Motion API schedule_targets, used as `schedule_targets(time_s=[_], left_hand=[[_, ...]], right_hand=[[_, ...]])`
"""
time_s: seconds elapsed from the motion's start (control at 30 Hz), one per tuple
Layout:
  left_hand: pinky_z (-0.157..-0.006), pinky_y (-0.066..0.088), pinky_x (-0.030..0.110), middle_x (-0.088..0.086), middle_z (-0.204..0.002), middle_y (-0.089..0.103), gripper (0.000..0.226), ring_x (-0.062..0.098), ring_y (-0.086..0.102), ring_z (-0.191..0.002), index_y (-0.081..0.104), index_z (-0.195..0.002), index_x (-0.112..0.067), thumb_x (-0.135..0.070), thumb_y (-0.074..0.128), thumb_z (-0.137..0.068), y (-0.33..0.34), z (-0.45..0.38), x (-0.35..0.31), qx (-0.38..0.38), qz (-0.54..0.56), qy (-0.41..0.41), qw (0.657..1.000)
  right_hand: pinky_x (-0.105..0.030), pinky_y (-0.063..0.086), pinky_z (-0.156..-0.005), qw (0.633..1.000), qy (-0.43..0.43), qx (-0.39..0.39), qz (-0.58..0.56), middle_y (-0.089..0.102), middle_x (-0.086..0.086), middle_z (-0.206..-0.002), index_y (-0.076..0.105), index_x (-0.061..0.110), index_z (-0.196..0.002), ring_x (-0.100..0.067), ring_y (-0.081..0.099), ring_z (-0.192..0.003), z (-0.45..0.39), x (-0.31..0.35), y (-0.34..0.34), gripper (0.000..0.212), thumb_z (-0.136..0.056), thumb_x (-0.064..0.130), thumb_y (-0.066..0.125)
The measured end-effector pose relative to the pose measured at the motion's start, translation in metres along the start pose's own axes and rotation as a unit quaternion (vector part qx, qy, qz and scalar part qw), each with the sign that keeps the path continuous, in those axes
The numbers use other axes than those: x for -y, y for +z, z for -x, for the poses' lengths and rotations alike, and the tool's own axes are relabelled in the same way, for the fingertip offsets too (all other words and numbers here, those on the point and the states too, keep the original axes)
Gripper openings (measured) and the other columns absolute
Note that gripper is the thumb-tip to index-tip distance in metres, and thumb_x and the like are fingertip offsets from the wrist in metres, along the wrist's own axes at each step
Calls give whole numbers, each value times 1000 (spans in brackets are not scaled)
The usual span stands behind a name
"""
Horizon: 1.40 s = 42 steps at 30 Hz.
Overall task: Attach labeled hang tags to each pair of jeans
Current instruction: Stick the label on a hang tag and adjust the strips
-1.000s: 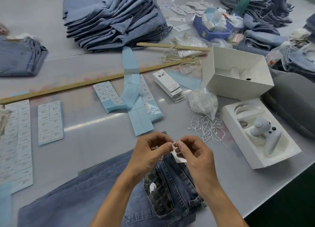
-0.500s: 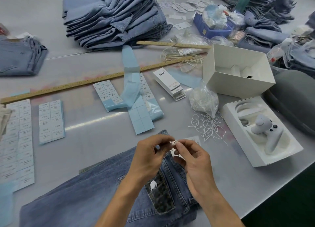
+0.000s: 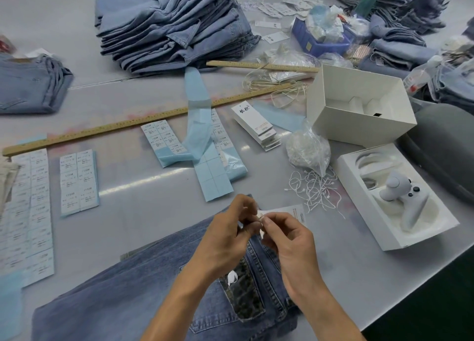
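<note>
A pair of blue jeans (image 3: 133,289) lies flat in front of me, waistband to the right, with a dark patterned back pocket (image 3: 243,297). My left hand (image 3: 228,240) and my right hand (image 3: 287,240) meet just above the waistband, fingertips pinched together on a thin white tag string. A white hang tag (image 3: 289,212) hangs from that string, sticking out behind my right fingers. A stack of white hang tags (image 3: 256,125) lies farther back. Loose white strings (image 3: 315,189) are scattered to the right.
Blue label sheets (image 3: 77,181) lie to the left and centre. A long wooden ruler (image 3: 143,120) crosses the table. Folded jeans (image 3: 174,25) are stacked at the back. An open white box (image 3: 359,107) and a tray holding a white controller (image 3: 400,194) sit right.
My hands have lifted slightly away from me over the waistband. The hang tag now shows flat behind my right fingers; before it hung below them.
</note>
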<state>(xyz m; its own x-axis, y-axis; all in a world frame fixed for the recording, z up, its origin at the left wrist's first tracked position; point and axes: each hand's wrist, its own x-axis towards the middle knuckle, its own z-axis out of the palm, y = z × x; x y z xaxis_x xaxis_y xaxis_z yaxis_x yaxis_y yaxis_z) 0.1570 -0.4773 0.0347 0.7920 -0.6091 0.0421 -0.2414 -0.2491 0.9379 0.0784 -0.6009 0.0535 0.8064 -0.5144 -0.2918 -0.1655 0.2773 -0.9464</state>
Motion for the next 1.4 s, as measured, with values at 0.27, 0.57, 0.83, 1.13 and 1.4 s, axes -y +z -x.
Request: schedule_targets(time_s=[0.27,0.57,0.83,1.13,1.4], left_hand=[[-67,48,18,-13,-89,65,50,14,62,-78,40,-99,-49,-8,67,-96,4,2,2,-41,3,17,999],[-64,48,24,-7,-85,64,42,16,58,-72,40,-101,-41,-9,65,-97,6,5,9,-26,-8,10,1000],[-61,50,25,-9,-86,65,42,16,62,-72,43,-95,-40,-8,69,-95,10,8,10,-59,-17,17,998],[-61,49,25,-9,-86,64,41,15,60,-72,43,-98,-35,-4,69,-94,12,8,8,-106,-7,22,994],[-61,41,10,-8,-89,62,41,7,58,-71,44,-94,-34,-3,70,-93,14,8,6,-117,-16,32,992]], right_hand=[[-26,54,-70,1000,0,-18,14,71,-6,-80,76,18,-88,-16,63,-71,-4,2,-2,4,-89,17,73],[-20,53,-67,998,-5,-8,59,70,-3,-73,76,15,-85,-11,62,-68,0,3,1,12,-93,8,69],[-16,50,-60,998,32,-36,29,68,-1,-69,75,9,-85,-7,59,-62,-1,-1,4,11,-93,7,68],[-18,52,-59,998,52,-30,-17,67,-3,-70,76,12,-79,-9,60,-63,0,4,6,16,-91,5,68],[-21,52,-61,995,80,-37,-43,66,-4,-72,76,12,-81,-9,59,-64,3,4,10,16,-92,5,67]])
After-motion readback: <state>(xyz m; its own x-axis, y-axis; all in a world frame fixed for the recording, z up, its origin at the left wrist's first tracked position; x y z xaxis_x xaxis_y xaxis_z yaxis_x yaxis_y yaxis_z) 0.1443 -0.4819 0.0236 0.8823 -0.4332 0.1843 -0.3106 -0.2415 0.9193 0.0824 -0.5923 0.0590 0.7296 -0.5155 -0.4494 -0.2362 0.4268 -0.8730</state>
